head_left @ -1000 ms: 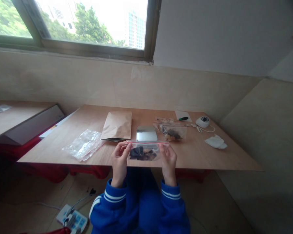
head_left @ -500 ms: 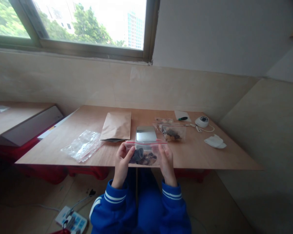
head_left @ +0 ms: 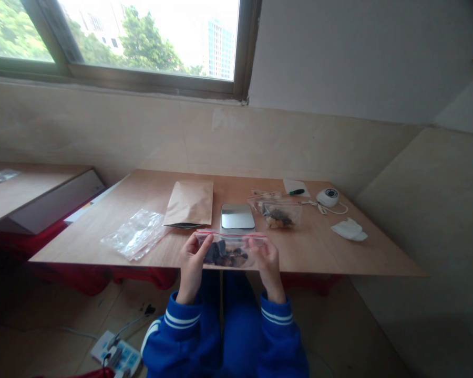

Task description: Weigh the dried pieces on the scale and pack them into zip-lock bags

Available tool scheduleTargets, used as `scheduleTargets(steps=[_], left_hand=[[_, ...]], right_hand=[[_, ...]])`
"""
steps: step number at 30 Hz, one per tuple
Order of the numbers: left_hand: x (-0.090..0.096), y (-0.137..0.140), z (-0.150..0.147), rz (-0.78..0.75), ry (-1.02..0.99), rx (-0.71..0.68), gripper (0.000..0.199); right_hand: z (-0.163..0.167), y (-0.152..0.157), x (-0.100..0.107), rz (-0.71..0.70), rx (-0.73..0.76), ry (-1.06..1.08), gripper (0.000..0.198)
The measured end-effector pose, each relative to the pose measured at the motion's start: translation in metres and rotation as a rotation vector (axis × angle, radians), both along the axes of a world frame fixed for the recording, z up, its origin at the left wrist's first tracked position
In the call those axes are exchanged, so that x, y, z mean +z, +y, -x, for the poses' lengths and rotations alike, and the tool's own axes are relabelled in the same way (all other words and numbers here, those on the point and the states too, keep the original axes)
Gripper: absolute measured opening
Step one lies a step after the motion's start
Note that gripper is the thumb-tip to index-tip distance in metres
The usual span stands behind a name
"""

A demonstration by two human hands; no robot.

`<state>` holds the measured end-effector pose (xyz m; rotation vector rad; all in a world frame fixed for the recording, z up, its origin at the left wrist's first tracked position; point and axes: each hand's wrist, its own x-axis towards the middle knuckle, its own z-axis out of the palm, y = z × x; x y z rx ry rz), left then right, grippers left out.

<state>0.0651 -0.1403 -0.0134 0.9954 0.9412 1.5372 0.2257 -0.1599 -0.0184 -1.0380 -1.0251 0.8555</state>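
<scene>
Between my two hands, at the table's front edge, is a clear zip bag point(head_left: 229, 252) with a red seal line along its top. Dark and brown dried pieces lie in its lower part. My left hand point(head_left: 192, 260) pinches the bag's upper left corner, thumb in front. At the upper right, my right hand point(head_left: 267, 260) grips the bag with the thumb on the seal line. Just behind the bag sits a small scale point(head_left: 237, 217) with a shiny top. A brown paper pouch point(head_left: 191, 203) lies behind my left hand, its dark mouth facing me.
Flat clear bags point(head_left: 136, 233) lie at the left of the table point(head_left: 311, 252). To the right are filled zip bags point(head_left: 281, 215), a green-black tool point(head_left: 297, 192) on white paper, a white dome camera point(head_left: 328, 197) and a crumpled white item point(head_left: 349, 229). A power strip point(head_left: 116, 354) rests on the floor.
The bag and both hands have shifted slightly left and down, showing more of the scale. My right thumb has slid inward along the seal line.
</scene>
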Motion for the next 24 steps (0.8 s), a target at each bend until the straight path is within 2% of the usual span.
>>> scheduleTargets(steps=[7,11,14,17,21,24], left_hand=[[0.000,-0.003,0.000,0.021,0.034,0.000,0.024],[0.003,-0.004,0.004,-0.019,0.141,-0.007,0.024],[0.006,-0.005,0.006,-0.062,0.244,0.039,0.023],[0.008,-0.007,0.004,-0.062,0.234,0.041,0.024],[0.009,-0.010,-0.001,-0.045,0.113,-0.032,0.027],[0.008,-0.011,-0.004,-0.066,0.095,-0.066,0.031]], right_hand=[[-0.002,-0.001,-0.002,-0.035,-0.048,-0.051,0.015],[-0.004,-0.003,-0.005,-0.071,-0.086,-0.083,0.012],[-0.003,-0.002,-0.006,-0.072,-0.115,-0.044,0.012],[0.001,0.001,-0.007,-0.065,-0.136,0.031,0.014],[0.006,0.001,-0.005,-0.045,-0.034,0.187,0.016],[0.007,0.000,-0.001,-0.040,0.054,0.277,0.021]])
